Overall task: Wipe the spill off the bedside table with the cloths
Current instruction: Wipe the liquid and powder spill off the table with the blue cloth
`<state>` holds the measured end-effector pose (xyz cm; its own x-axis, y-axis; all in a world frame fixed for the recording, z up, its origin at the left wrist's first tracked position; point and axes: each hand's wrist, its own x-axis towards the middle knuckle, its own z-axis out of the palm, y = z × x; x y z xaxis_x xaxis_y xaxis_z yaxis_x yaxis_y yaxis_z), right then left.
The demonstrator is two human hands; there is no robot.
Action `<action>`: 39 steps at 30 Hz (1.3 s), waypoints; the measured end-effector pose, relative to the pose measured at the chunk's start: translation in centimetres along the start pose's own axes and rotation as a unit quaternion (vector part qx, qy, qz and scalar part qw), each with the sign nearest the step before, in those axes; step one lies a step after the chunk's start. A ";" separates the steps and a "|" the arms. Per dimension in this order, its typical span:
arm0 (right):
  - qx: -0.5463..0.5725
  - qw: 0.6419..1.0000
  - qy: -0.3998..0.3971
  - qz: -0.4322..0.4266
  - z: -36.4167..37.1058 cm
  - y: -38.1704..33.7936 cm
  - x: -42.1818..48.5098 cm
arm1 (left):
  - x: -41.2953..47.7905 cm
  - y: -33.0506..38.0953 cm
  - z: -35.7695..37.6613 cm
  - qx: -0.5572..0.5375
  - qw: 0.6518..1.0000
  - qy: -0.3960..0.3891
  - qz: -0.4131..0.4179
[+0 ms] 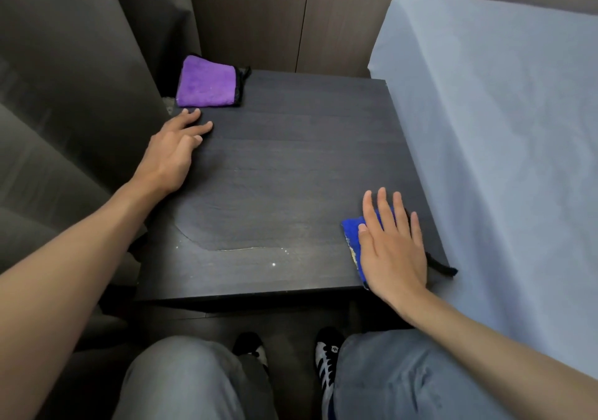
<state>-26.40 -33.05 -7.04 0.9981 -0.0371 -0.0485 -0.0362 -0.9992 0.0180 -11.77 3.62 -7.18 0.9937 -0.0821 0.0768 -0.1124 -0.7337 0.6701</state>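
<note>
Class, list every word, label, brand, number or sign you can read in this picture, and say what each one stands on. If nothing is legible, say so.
No readable words or numbers anywhere.
Black-and-white striped sneaker: a small dark emblem on the tongue, too small and blurred to read.
Folded purple microfibre cloth: no label visible.
Blue microfibre cloth under the right hand: no text visible.
Dark wooden bedside table and pale blue bed sheet: no markings.

A bed draped in a pale blue sheet (504, 134) fills the right side, grey-brown curtain folds (64, 96) hang at the left, brown wood-grain wall panels (259, 15) with vertical seams stand at the far side, and dark flooring (291, 325) lies near, all in dim, even light.
</note>
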 end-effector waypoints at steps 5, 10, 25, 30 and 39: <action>0.035 0.996 0.001 0.083 0.1 -4.0 -1.2 | -0.1 0.3 -0.2 -0.006 1.000 0.000 -0.001; 0.074 0.992 0.005 0.105 -0.4 -8.7 -2.8 | 0.0 0.0 0.0 0.002 1.000 0.005 0.006; -0.039 0.930 -0.065 -0.359 -1.9 -4.1 -0.5 | 0.0 -0.2 0.2 -0.078 0.997 0.007 -0.026; -0.012 0.956 -0.015 -0.292 -1.0 -7.7 -2.1 | -0.1 -0.3 0.2 -0.110 0.993 0.000 -0.040; 0.038 0.972 0.004 -0.233 -0.7 -16.9 -3.2 | 0.5 0.0 -0.3 -0.135 0.988 -0.037 -0.058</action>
<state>-28.99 -16.00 -6.53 0.9075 0.4192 -0.0257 0.4162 -0.9059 -0.0780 -11.30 3.78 -6.95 0.9962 -0.0634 -0.0594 0.0163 -0.5352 0.8446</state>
